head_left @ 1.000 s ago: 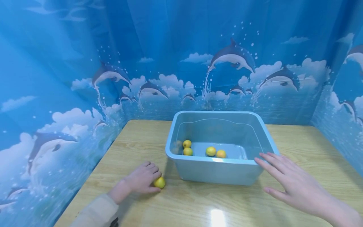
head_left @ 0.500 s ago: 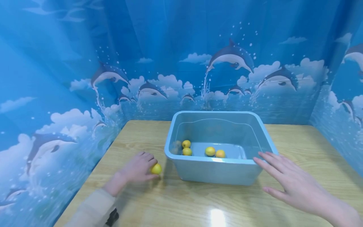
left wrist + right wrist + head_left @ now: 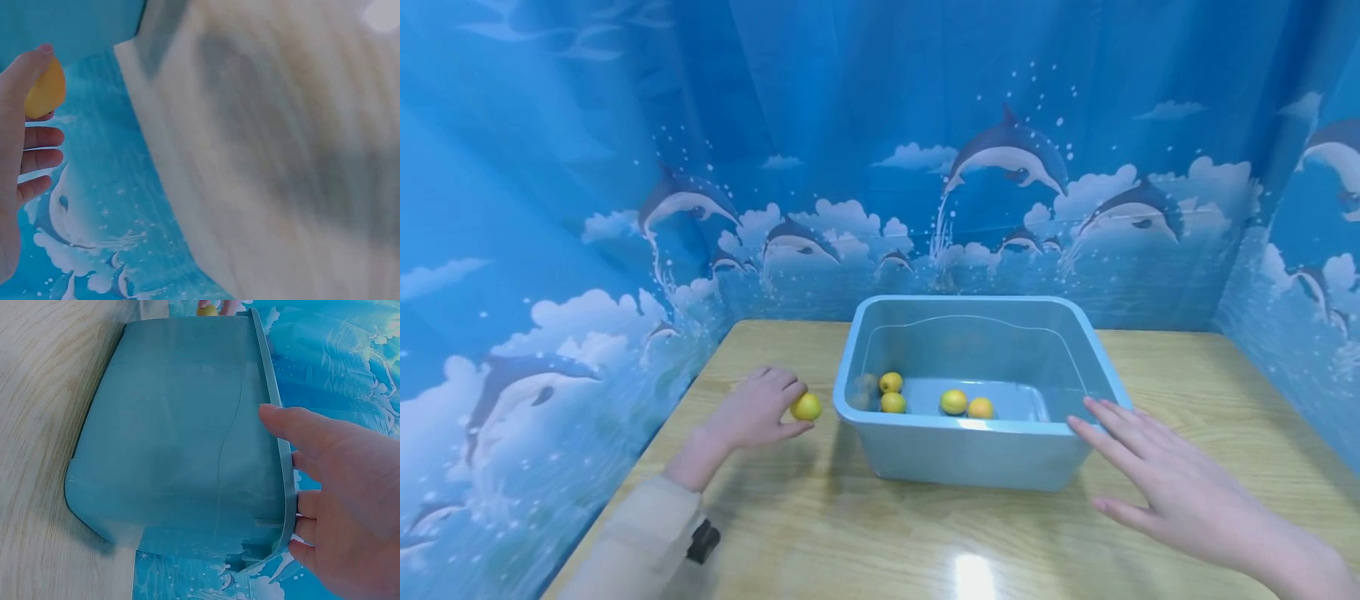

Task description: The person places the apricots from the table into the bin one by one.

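Note:
Between thumb and fingers my left hand [image 3: 763, 407] pinches a small round yellow fruit [image 3: 807, 407], held above the table just left of the bin. In the left wrist view, the same fruit [image 3: 49, 89] sits against the thumb, with several other fingers lying apart from it. My right hand [image 3: 1180, 487] is spread, fingertips at the front right corner of the light blue plastic bin [image 3: 955, 454]. Seen from the right wrist, its fingers lie along the bin's rim [image 3: 286, 462]. Inside the bin are several similar fruits [image 3: 953, 402], in a left pair and a middle pair.
The bin stands open-topped on a wood-grain table [image 3: 880, 542]. A blue curtain printed with dolphins [image 3: 850, 150] surrounds the table at the back and sides. Bright light reflects off the table's front part.
My left hand has lifted the yellow fruit off the table and moved it away from me, up toward the bin's left side. My right hand stays by the bin's front right corner.

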`<state>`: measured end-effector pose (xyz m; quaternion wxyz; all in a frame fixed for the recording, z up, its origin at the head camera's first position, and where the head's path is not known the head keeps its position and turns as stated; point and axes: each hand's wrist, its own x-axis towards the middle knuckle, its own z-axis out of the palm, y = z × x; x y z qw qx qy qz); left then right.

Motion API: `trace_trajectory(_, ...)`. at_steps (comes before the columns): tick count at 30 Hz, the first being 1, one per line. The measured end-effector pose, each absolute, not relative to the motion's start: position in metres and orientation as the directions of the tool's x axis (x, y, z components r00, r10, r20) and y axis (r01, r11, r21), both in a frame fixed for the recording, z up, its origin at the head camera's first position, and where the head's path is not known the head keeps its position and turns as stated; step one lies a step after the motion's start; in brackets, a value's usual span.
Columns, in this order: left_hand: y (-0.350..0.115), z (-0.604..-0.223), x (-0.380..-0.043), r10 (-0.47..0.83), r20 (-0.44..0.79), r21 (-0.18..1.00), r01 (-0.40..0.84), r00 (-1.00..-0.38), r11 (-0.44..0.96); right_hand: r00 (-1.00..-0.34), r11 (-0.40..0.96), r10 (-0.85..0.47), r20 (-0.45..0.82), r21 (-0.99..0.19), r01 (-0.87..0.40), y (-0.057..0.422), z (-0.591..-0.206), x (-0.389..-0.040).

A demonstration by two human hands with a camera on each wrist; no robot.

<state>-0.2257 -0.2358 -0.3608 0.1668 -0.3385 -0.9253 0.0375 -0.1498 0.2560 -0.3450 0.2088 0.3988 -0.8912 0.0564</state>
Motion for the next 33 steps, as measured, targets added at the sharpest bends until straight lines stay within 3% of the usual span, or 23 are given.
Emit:
trace_trajectory(7, -0.230, -0.337, -0.242, 0.620, 0.287, -0.181, 0.594, -0.730, 0.784, -0.614, 0.686, -0.681, 0.398, 0.054, -0.726, 0.257, -0.345, -0.149)
trace_trajectory(18, -0.214, -0.299, -0.259, 0.623, 0.293, -0.245, 0.573, -0.725, 0.782, -0.578, 0.662, -0.699, 0.420, 0.076, -0.746, 0.258, -0.339, -0.152)
trace_trajectory(27, -0.190, -0.267, -0.279, 0.541, 0.234, -0.159, 0.517, -0.808, 0.841, -0.597, 0.678, -0.687, 0.414, 0.070, -0.732, 0.258, -0.340, -0.149)
trace_trajectory(33, -0.173, -0.245, -0.291, 0.554, 0.206, -0.195, 0.521, -0.807, 0.831, -0.597, 0.678, -0.685, 0.417, 0.064, -0.732, 0.259, -0.343, -0.150)
